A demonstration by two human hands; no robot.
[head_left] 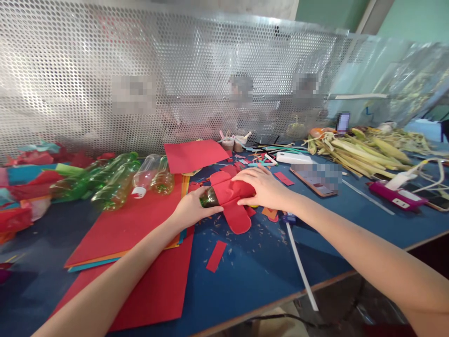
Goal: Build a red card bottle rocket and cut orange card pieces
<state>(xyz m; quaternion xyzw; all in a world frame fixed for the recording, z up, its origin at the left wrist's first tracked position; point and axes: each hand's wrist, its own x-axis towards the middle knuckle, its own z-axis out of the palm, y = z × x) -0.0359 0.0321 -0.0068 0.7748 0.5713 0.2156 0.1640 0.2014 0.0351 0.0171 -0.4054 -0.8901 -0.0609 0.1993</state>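
Both hands meet near the middle of the table in the head view. On the left, the hand grips the end of a green bottle, thumb along its near side, most of its fingers hidden. On the right, the hand is curled palm down over a red cut-out, narrowed around it. The cut-out lies over the bottle, one rounded flap reaching towards the person; whether it goes all the way round cannot be told.

Good handling here probably means a left grip firm enough to stop rolling but too light to dent the plastic, with the right fingers pressing the cut-out evenly to the curve, without creases.

Both forearms slant in from the lower corners, the left over red sheets, the right above a white stick.
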